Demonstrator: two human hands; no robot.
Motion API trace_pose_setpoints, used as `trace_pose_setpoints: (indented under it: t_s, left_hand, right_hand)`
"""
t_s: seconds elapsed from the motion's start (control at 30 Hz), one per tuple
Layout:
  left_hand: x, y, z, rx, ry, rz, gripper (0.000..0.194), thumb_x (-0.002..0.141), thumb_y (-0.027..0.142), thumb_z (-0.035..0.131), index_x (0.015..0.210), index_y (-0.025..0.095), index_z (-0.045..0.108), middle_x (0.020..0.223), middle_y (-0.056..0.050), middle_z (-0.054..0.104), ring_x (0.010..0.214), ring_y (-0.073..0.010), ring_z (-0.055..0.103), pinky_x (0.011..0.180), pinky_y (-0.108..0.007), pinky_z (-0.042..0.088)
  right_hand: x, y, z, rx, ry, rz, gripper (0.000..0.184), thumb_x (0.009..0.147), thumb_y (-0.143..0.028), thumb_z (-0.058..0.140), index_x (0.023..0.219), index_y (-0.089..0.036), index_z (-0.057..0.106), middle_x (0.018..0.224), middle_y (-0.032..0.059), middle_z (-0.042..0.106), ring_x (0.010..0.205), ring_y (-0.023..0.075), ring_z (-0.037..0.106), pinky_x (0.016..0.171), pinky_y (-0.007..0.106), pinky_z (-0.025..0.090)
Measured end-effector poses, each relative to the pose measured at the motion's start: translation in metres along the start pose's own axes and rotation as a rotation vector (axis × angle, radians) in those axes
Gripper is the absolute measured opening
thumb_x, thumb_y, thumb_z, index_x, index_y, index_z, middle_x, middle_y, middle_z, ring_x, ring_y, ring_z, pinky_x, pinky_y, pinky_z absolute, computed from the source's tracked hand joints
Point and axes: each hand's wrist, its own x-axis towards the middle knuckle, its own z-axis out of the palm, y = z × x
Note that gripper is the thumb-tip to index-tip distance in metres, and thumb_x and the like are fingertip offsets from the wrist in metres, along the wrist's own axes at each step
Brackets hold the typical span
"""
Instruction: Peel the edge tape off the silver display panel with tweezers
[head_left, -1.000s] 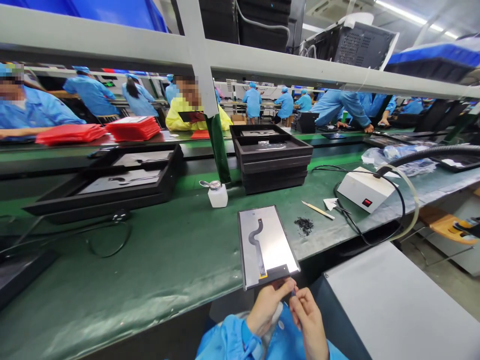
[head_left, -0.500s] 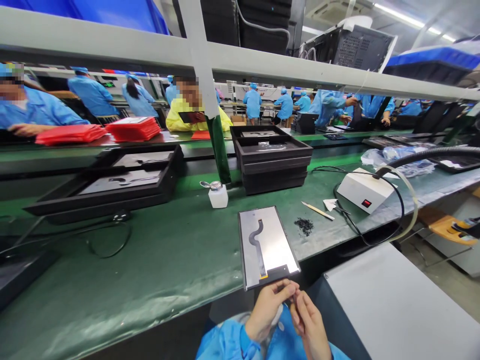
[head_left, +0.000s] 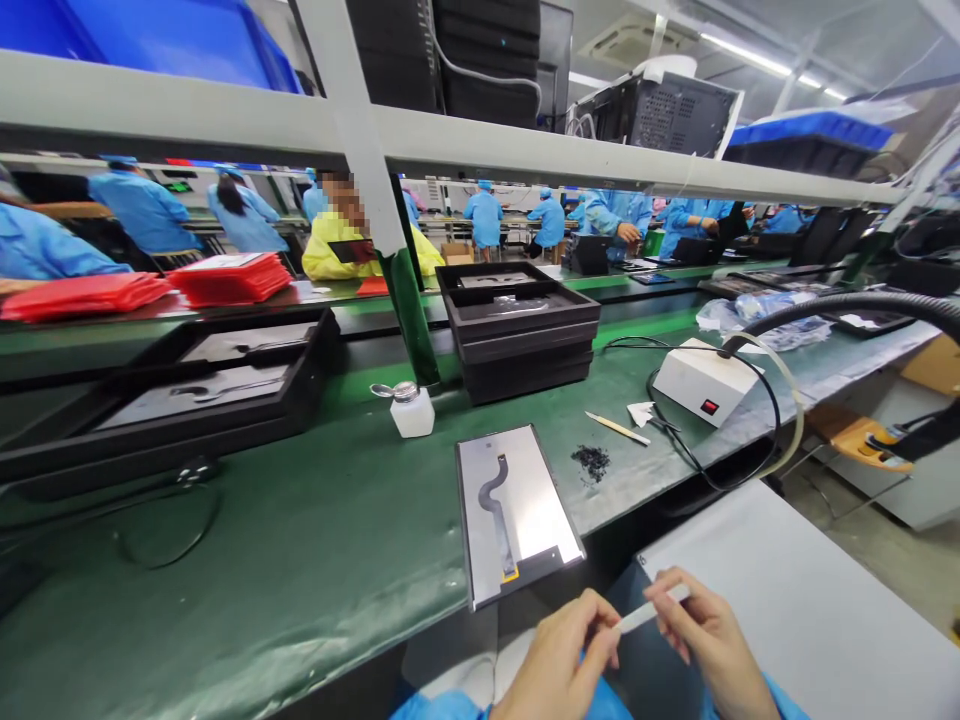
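Observation:
Between my two hands, off the near edge of the bench, stretches a narrow white strip point(head_left: 637, 618); its exact kind I cannot make out. My left hand point(head_left: 564, 645) pinches one end, the fingers closed. At the other end my right hand point(head_left: 705, 632) grips it between thumb and fingertips. Just beyond the left hand lies a flat display panel point(head_left: 536, 500), its silvery back up, its lower edge at the bench edge. A dark curved ribbon cable point(head_left: 495, 510) runs along that back. Neither hand touches the panel.
On the green bench point(head_left: 330, 540) stand a white pump bottle point(head_left: 412, 412), stacked black trays point(head_left: 517, 350) and a white box with a hose point(head_left: 705, 385). Black crumbs point(head_left: 591, 462) and a pointed tool point(head_left: 616, 428) lie right of the panel. A grey-white surface point(head_left: 795, 590) adjoins at right.
My hands were together by the panel's lower edge; now they are apart, further right, with the white strip visible between them. The view has shifted slightly right.

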Motion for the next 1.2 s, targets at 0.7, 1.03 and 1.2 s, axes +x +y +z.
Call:
trace_pose_setpoints:
  t_s: [0.7, 1.03, 1.2]
  left_hand:
    - [0.032, 0.055, -0.100, -0.122, 0.526, 0.201, 0.033, 0.083, 0.050, 0.066, 0.076, 0.018, 0.070, 0.089, -0.007, 0.065, 0.091, -0.0230, 0.059, 0.080, -0.028, 0.044]
    - [0.055, 0.050, -0.110, -0.267, 0.498, 0.153, 0.030, 0.074, 0.044, 0.074, 0.075, 0.015, 0.071, 0.088, -0.009, 0.072, 0.079, -0.0205, 0.065, 0.075, -0.030, 0.051]
    - [0.079, 0.049, -0.117, -0.289, 0.496, 0.171, 0.025, 0.073, 0.040, 0.074, 0.072, 0.016, 0.069, 0.084, -0.009, 0.073, 0.078, -0.0198, 0.065, 0.077, -0.031, 0.051]
  right_hand:
    - [0.238, -0.070, 0.001, -1.336, -0.214, -0.334, 0.017, 0.094, -0.030, 0.063, 0.105, -0.018, 0.066, 0.109, 0.0060, 0.068, 0.090, 0.0211, 0.067, 0.079, 0.041, 0.057]
    - [0.236, -0.065, 0.018, -1.458, -0.224, -0.511, 0.015, 0.095, -0.026, 0.062, 0.105, -0.016, 0.064, 0.105, 0.0055, 0.067, 0.084, 0.0200, 0.067, 0.074, 0.039, 0.056]
    - [0.191, -0.079, 0.033, -1.274, -0.217, -0.697, 0.022, 0.099, -0.022, 0.042, 0.097, -0.023, 0.064, 0.094, 0.0043, 0.065, 0.079, 0.0195, 0.067, 0.070, 0.031, 0.050]
